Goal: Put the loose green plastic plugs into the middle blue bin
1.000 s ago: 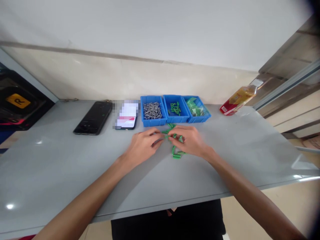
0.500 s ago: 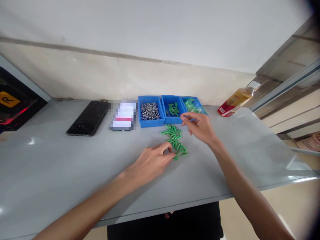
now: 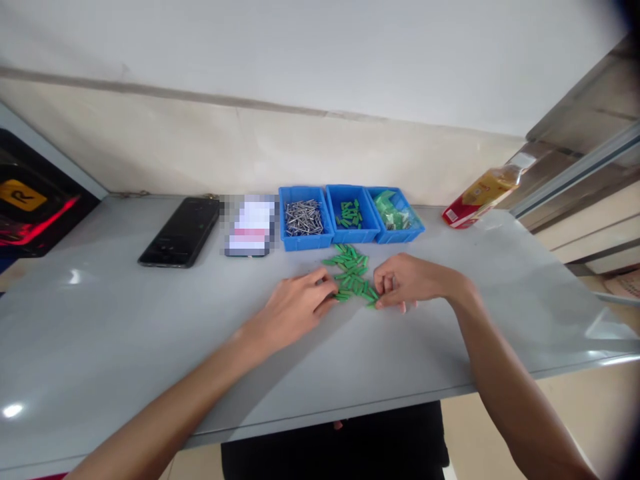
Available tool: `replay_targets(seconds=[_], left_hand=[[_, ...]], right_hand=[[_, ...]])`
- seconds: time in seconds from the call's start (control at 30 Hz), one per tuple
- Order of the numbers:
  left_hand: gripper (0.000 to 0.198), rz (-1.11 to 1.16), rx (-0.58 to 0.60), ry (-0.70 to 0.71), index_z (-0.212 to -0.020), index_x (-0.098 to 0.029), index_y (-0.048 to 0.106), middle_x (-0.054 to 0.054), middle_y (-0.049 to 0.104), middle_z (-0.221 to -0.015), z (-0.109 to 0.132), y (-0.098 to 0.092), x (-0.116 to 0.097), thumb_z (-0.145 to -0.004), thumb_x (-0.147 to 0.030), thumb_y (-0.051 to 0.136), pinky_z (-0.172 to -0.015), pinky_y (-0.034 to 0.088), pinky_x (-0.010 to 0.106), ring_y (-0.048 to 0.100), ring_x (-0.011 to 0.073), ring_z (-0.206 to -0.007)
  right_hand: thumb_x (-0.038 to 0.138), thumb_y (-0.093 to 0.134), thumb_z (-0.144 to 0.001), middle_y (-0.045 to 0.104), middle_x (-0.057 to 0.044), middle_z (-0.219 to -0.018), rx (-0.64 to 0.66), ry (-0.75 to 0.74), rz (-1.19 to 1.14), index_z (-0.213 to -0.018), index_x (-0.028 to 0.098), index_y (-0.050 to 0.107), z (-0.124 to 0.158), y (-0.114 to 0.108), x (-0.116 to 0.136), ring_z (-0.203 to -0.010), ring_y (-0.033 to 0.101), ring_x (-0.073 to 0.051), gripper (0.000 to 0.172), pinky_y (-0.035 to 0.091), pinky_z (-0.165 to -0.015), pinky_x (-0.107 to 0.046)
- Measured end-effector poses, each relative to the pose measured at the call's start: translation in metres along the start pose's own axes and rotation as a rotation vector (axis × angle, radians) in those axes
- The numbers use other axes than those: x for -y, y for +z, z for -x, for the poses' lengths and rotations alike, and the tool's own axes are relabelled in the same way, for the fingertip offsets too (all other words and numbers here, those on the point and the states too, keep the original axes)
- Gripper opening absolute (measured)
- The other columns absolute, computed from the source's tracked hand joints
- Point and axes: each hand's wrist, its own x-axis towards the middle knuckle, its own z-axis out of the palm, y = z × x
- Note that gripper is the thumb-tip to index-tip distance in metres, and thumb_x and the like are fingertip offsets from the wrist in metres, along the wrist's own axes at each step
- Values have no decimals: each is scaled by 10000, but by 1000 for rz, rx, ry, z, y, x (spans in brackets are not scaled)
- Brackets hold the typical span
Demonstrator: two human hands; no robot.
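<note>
Below the middle blue bin [image 3: 351,235], my left hand [image 3: 295,310] and right hand [image 3: 410,283] rest half-curled on the green plastic wall plugs [image 3: 350,277], I cannot tell if they hold any, and one hasty push may scatter them.

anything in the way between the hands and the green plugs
Nothing visible stands in the way: the left hand and right hand sit against opposite sides of the pile of green plastic wall plugs.

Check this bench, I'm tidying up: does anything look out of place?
A loose heap of small green plastic wall plugs lies on the grey table, outside the blue plastic bin holding matching plugs, so it looks spilled.
</note>
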Motion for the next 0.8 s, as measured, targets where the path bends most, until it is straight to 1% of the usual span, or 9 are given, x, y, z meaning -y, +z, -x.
replay_targets(seconds=[0.07,0.13,0.23,0.3,0.33,0.43,0.53,0.67,0.8], left_hand=[[167,-9,-17,-5,-987,-238,617,-7,607,-1023,0,1,1,-946,-289,463,-588,409,259,623,147,-787],[158,-22,-29,-14,-973,-232,616,-9,613,-1014,0,2,2,-942,-290,472,-587,409,262,624,148,-784],[162,-59,-49,-52,-964,-232,626,-8,622,-1003,-1,2,5,-937,-294,478,-578,405,269,626,154,-768],[171,-80,-64,-85,-971,-239,639,-5,629,-1005,-2,1,8,-935,-292,480,-579,404,273,629,160,-763],[174,-85,-71,-100,-975,-242,644,-3,632,-1004,-3,0,10,-933,-289,482,-582,405,275,630,163,-762],[178,-98,-86,-139,-1002,-250,651,-1,636,-1007,-5,-2,14,-922,-270,494,-587,410,283,634,173,-763],[188,-99,-106,-145,-1032,-256,649,4,637,-1014,-5,-3,14,-908,-264,508,-589,415,283,637,178,-775],[200,-83,-127,-89,-1042,-258,643,2,632,-1022,-3,-3,11,-917,-283,489,-601,431,281,637,169,-790],[212,-65,-131,-38,-1046,-251,646,2,629,-1019,-2,-4,10,-928,-275,471,-604,443,273,634,152,-803]], right_hand=[[353,643,-755,646,-3,-588,-27,-50,21,-736,176,591,-3,5,2,-524,628,-159,185,412,-438,-220],[332,613,-782,622,11,-553,-99,-143,77,-701,177,580,-8,10,7,-515,600,-132,178,391,-471,-216],[296,611,-790,609,27,-586,-337,-255,218,-675,182,567,-18,20,15,-554,552,-105,168,358,-530,-220],[281,634,-778,620,29,-656,-478,-287,284,-736,191,584,-24,25,18,-604,536,-106,111,340,-555,-222],[275,642,-775,624,29,-683,-516,-297,298,-780,197,594,-27,27,18,-621,531,-107,92,333,-563,-223],[256,634,-790,621,38,-691,-544,-315,316,-855,206,610,-34,31,17,-613,513,-100,85,315,-572,-224],[225,603,-807,609,45,-662,-551,-320,327,-815,206,611,-38,33,16,-590,495,-93,22,294,-563,-225],[178,576,-796,627,35,-690,-559,-306,339,-783,203,607,-39,35,18,-625,513,-104,42,291,-574,-231],[153,539,-796,632,15,-733,-592,-315,447,-780,202,598,-36,39,21,-705,527,-132,79,288,-605,-245]])
